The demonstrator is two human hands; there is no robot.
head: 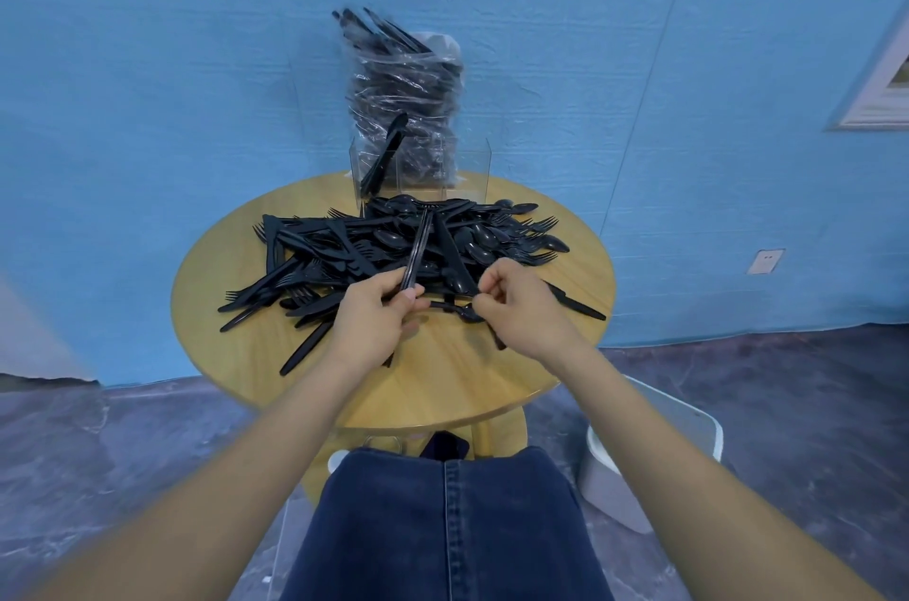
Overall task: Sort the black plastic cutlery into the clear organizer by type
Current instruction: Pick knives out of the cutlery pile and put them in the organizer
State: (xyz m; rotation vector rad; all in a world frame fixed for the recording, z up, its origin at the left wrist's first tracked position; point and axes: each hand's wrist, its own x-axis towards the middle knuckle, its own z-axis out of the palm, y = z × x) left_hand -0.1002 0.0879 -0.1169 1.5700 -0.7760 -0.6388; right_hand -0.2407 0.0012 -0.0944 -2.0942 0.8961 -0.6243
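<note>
Gripping a bundle of black handles [417, 251], the left hand [378, 310] held them upright over the cutlery pile [393, 241] on the round wooden table [442, 379]; the right hand [516, 300] pinched a spoon [460, 311] at the pile's near edge, while the clear organizer [423, 167] stood behind, some knives [383, 155] already slotted left.

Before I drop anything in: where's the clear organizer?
The clear organizer stands at the round table's far edge, behind the cutlery pile, before the bagged cutlery.
</note>
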